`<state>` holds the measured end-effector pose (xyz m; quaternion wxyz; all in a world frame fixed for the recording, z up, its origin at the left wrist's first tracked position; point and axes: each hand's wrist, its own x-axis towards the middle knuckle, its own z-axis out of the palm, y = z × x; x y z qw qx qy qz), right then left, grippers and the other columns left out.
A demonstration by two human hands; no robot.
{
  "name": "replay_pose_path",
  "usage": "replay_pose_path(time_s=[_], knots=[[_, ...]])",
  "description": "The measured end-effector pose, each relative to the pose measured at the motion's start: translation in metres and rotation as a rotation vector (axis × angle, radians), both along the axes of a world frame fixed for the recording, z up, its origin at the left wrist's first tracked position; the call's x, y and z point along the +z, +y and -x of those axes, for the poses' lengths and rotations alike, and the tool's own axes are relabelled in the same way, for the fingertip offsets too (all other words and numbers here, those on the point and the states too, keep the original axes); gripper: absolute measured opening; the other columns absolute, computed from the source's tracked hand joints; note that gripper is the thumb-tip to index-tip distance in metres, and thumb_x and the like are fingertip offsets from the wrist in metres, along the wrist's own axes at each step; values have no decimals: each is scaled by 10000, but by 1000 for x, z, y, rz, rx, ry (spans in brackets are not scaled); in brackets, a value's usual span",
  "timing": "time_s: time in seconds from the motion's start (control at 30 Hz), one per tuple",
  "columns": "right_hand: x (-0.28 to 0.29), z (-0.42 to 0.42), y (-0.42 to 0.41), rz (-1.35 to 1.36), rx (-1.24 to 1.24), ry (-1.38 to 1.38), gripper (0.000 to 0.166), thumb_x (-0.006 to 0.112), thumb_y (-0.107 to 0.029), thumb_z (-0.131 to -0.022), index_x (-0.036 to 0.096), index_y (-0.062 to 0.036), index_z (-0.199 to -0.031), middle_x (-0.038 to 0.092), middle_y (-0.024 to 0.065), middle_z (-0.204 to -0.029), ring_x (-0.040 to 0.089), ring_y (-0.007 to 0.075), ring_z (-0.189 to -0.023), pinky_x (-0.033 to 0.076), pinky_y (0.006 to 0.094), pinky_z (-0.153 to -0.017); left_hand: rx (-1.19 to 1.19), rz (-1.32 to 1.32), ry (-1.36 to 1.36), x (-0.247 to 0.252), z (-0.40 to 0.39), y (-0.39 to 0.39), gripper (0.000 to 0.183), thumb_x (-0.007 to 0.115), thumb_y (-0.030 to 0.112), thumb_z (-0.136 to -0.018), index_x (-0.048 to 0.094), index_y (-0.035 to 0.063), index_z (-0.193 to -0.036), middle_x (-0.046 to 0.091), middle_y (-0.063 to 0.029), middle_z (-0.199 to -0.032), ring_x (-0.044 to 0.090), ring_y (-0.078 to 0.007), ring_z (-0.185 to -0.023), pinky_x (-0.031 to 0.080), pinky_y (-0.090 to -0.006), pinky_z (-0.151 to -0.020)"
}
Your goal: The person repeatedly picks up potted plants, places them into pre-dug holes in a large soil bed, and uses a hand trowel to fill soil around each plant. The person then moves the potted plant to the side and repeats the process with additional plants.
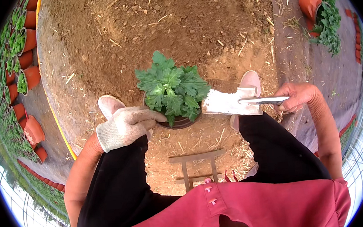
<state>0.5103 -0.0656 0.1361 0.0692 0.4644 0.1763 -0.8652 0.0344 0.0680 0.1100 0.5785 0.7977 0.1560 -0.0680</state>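
A leafy green plant, apparently a chrysanthemum (170,85), stands upright between my feet in a brown plastic pot (182,123). My left hand (131,124), in a soiled white knit glove, lies at the pot's left side with its fingertips under the lower leaves. Leaves partly hide the fingertips, so I cannot tell whether they grip the rim. Bare, my right hand (295,96) grips the handle of a metal hand shovel (231,102). The shovel's blade points left, its tip close to the pot's right edge. Glare whitens the blade, and I cannot tell what is on it.
Loose brown soil (174,24) with bits of straw spreads ahead of my feet. Rows of orange pots (31,77) with green plants line the left, past a yellow hose-like line (47,92). More potted plants (310,5) stand right. A low wooden frame (197,157) lies between my legs.
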Motion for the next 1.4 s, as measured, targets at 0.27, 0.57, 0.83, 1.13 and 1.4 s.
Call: replay_pose_path(time_s=[0.27, 0.57, 0.83, 1.13, 1.4], knots=[[-63, 30, 22, -829, 210, -589, 260, 590, -195, -815, 602, 29, -948, 541, 44, -669, 534, 134, -620, 472, 319, -570, 738, 390, 50, 9, -19, 12, 541, 486, 197, -956, 375, 38, -1462, 592, -144, -1275, 627, -193, -1065, 458, -301, -928], [-83, 83, 14, -608, -72, -522, 210, 617, -188, -874, 620, -4, -975, 555, 11, -760, 524, 109, -728, 465, 299, -683, 51, 49, 61, 16, -45, -33, 693, 648, 122, -813, 374, 58, -1446, 376, -229, -1465, 465, -406, -1276, 434, -426, -1036], [-31, 75, 24, -1244, 224, -709, 127, 647, -109, -808, 566, -36, -873, 548, 126, -677, 607, 287, -609, 472, 357, -571, 2, 146, 21, 10, -54, -46, 741, 658, 213, -833, 318, 128, -1487, 291, -225, -1519, 452, -418, -1291, 444, -439, -1032], [-35, 97, 9, -1370, 234, -785, 210, 698, -95, -774, 591, -53, -950, 591, 99, -689, 629, 255, -612, 501, 362, -574, -5, -54, -47, 8, -56, -48, 661, 644, 335, -840, 415, 111, -1419, 458, -259, -1351, 584, -407, -1094, 514, -459, -897], [-65, 36, -40, -656, -75, -694, 216, 662, -181, -853, 627, 13, -942, 578, -9, -739, 541, 77, -688, 475, 262, -648, -165, -238, 90, 32, -59, -19, 694, 698, 480, -737, 550, 124, -1313, 625, -138, -1071, 637, -346, -945, 530, -445, -790]])
